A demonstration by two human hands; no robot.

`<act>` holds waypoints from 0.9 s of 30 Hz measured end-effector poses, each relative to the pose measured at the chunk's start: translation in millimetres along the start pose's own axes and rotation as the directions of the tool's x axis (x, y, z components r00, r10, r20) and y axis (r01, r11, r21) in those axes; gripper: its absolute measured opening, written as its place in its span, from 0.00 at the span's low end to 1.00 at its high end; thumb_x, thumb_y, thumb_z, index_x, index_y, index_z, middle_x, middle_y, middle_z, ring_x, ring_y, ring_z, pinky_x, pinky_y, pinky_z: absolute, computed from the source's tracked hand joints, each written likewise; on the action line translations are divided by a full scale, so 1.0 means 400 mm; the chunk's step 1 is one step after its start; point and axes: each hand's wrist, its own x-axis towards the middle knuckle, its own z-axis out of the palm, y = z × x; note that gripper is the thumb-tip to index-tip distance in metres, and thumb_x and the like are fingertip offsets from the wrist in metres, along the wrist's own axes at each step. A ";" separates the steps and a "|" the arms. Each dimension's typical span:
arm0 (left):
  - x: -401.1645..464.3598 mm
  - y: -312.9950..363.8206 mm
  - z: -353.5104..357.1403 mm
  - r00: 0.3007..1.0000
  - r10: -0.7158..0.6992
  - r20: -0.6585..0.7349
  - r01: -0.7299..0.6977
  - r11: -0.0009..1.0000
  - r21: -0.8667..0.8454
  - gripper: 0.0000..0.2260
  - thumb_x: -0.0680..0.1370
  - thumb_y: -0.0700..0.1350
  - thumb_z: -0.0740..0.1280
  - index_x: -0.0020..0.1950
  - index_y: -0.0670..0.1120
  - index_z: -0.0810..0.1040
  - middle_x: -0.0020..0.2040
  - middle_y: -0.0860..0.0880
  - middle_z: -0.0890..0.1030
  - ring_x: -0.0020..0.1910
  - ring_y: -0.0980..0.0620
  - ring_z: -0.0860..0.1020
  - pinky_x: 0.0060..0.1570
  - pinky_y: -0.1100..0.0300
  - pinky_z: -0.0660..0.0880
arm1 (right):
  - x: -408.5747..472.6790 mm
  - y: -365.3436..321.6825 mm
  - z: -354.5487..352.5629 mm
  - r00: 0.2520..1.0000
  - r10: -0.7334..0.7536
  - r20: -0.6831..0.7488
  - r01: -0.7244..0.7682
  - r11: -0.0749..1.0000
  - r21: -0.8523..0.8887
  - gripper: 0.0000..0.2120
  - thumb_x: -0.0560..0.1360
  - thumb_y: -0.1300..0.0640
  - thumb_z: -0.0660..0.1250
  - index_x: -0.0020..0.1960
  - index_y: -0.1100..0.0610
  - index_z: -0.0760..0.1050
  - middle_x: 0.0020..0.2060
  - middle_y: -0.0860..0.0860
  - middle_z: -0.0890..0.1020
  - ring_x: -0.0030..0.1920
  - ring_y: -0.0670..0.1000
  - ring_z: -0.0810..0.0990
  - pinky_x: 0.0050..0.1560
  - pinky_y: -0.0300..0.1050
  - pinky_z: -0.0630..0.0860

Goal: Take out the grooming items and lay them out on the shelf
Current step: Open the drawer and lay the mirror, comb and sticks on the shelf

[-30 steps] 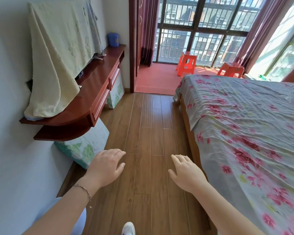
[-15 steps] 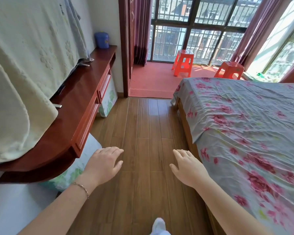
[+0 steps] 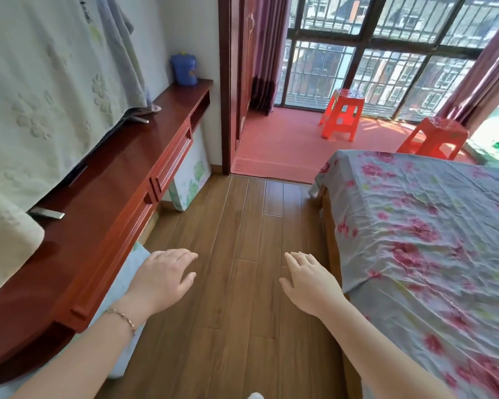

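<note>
A long red-brown wooden shelf with drawers runs along the left wall. At its far end stands a blue bag-like container. My left hand hovers palm down over the floor beside the shelf's near end, fingers relaxed and holding nothing. My right hand hovers likewise near the bed's corner, empty. No grooming items show in the open.
A pale cloth drapes a screen standing on the shelf. A bed with a flowered sheet fills the right. Printed boxes sit under the shelf. Two orange stools stand on the red balcony floor beyond the doorway.
The view has moved forward along the shelf; the shelf, blue container and bed look nearer. Both hands keep the same open pose in front of me.
</note>
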 end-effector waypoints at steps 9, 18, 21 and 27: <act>0.205 -0.072 0.029 0.988 -0.156 0.007 0.155 0.988 0.023 0.19 0.78 0.53 0.60 0.67 0.50 0.72 0.65 0.54 0.75 0.65 0.55 0.72 0.64 0.56 0.65 | 0.279 0.083 -0.020 0.988 -0.135 0.068 0.138 0.990 -0.028 0.27 0.80 0.47 0.52 0.75 0.56 0.53 0.73 0.49 0.61 0.75 0.51 0.52 0.72 0.43 0.50; 0.383 -0.250 0.052 0.929 -0.370 -0.028 0.371 0.929 0.016 0.18 0.78 0.52 0.61 0.66 0.49 0.73 0.64 0.53 0.76 0.64 0.54 0.72 0.63 0.56 0.67 | 0.654 0.020 -0.046 0.927 -0.355 0.120 0.366 0.927 -0.082 0.26 0.80 0.49 0.52 0.75 0.56 0.53 0.74 0.50 0.59 0.75 0.49 0.51 0.73 0.41 0.44; 0.430 -0.324 0.039 0.885 -0.462 -0.057 0.461 0.887 -0.025 0.18 0.77 0.51 0.62 0.66 0.48 0.74 0.64 0.52 0.76 0.64 0.53 0.73 0.62 0.56 0.68 | 0.803 -0.069 -0.087 0.871 -0.463 0.166 0.483 0.869 -0.111 0.27 0.80 0.49 0.52 0.76 0.56 0.51 0.75 0.51 0.58 0.75 0.50 0.51 0.73 0.43 0.45; 0.439 -0.448 0.007 0.739 -0.658 -0.142 0.653 0.752 -0.091 0.18 0.77 0.51 0.62 0.66 0.48 0.74 0.64 0.51 0.76 0.64 0.52 0.73 0.63 0.54 0.67 | 1.017 -0.312 -0.143 0.686 -0.701 0.197 0.726 0.679 -0.113 0.27 0.80 0.51 0.52 0.76 0.56 0.51 0.75 0.51 0.57 0.75 0.49 0.51 0.73 0.43 0.45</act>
